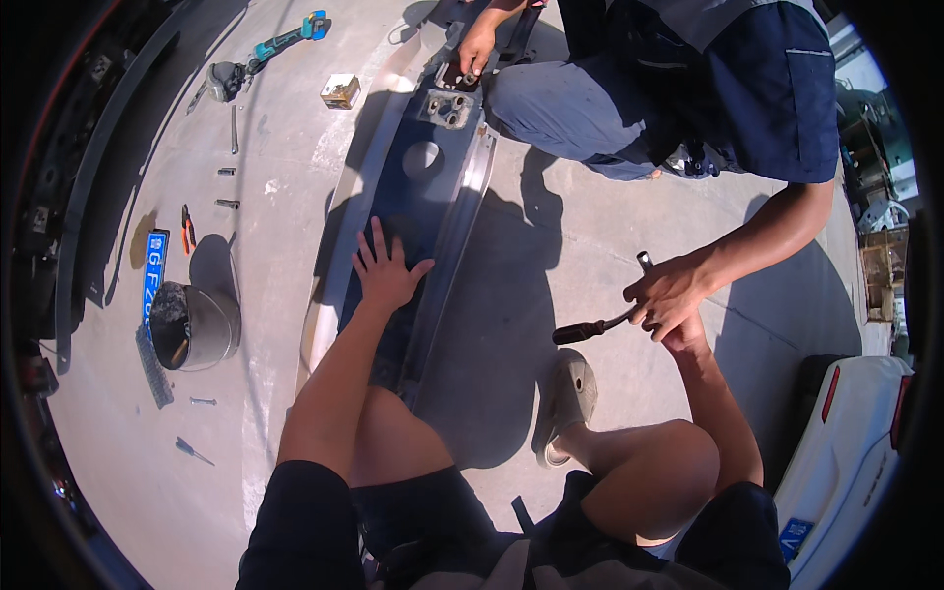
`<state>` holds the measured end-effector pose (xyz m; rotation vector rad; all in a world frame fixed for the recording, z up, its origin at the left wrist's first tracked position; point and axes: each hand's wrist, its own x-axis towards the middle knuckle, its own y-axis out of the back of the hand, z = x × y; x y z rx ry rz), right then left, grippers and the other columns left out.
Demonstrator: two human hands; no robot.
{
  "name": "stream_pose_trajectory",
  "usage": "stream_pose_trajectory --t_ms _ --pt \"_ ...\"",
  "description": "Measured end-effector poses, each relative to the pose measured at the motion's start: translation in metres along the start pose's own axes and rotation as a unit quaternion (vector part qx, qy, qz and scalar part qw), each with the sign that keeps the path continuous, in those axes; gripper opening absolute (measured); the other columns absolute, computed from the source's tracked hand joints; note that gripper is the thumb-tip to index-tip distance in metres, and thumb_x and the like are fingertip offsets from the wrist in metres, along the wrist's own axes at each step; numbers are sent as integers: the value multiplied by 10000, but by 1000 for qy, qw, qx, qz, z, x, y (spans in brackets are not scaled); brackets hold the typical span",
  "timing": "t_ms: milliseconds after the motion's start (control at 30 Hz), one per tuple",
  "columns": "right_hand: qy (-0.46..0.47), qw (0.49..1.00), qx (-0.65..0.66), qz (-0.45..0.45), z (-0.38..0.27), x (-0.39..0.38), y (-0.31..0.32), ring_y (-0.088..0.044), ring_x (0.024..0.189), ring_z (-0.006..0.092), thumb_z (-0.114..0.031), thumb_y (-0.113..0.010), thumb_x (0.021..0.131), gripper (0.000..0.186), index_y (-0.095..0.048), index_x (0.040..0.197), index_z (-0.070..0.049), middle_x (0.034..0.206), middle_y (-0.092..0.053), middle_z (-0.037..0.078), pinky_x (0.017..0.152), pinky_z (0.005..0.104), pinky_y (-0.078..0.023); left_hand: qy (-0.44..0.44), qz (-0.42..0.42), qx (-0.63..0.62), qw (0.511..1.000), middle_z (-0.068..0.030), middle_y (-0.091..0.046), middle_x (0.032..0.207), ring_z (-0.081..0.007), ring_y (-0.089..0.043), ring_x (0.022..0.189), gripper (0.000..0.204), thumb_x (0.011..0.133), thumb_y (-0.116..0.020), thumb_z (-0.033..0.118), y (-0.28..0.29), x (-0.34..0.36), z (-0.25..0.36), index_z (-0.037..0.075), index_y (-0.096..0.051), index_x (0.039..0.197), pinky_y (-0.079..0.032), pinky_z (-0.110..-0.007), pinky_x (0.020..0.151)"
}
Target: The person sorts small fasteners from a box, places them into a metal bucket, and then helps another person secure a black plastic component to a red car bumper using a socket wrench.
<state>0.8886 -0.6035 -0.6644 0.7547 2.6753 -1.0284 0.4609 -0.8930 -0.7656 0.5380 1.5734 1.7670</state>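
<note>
My left hand [388, 272] lies flat with spread fingers on a long dark metal beam [401, 192] with pale edges. My right hand [686, 332] is raised on the right, against a co-worker's hand [669, 295], which covers most of its fingers. A ratchet wrench [582, 332] with a dark handle and a metal socket [644, 260] sticks out from between these two hands; whether my fingers grip it is hidden. The co-worker's other hand [478, 47] touches a small part at the beam's far end, by a bracket plate [447, 108] with holes.
Left on the concrete are a teal cordless tool [287, 41], a small box [340, 91], a metal bar [234, 130], sockets [227, 204], pliers [188, 228], a blue plate [154, 275], a bucket [211, 326] and a bolt [204, 401]. A white bumper [844, 462] stands at right; the co-worker crouches beyond the beam.
</note>
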Motion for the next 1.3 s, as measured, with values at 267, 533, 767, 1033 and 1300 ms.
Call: stream_pose_trajectory --t_ms 267,533,767,1033,1300 --pt "41 991 -41 120 -32 51 -37 -639 1035 199 -188 -652 938 409 -531 1284 -5 1193 -631 98 848 337 -552 -26 51 12 998 -224 -30 1636 -559 -100 1448 911 879 -430 762 -7 6 12 22 -493 1406 -225 -715 1073" --pt "-60 933 -327 139 -48 99 -37 -612 981 157 -31 -602 910 312 -600 1223 -35 1172 -632 84 880 291 -532 -14 66 24 997 -220 -66 1634 -559 -154 1436 889 885 -466 733 -1 -4 2 39 -468 1439 -260 -688 1082" --pt "-259 772 -580 40 28 51 84 -662 1069 263 -179 -638 897 319 -629 1179 -30 1117 -703 133 917 375 -524 -69 -40 -18 997 -238 -109 1624 -486 -232 1448 878 877 -679 380 31 -62 9 38 -229 1549 -318 -540 1129" --pt "-495 802 -303 142 -58 -191 56 -676 959 188 -192 -651 933 245 -637 1109 -22 1042 -710 101 802 322 -532 509 -575 -460 446 -96 -663 1237 -186 -592 1198 487 982 -570 445 161 -259 44 18 -653 1201 -472 -355 1004" --pt "-492 818 -26 297 -277 -363 -72 -694 962 237 -208 -568 1009 279 -555 1222 -27 1102 -689 136 825 372 -561 478 -334 -651 486 -212 -706 1047 -219 -689 653 446 1019 -491 413 379 -178 185 -7 -575 1146 -590 -322 586"
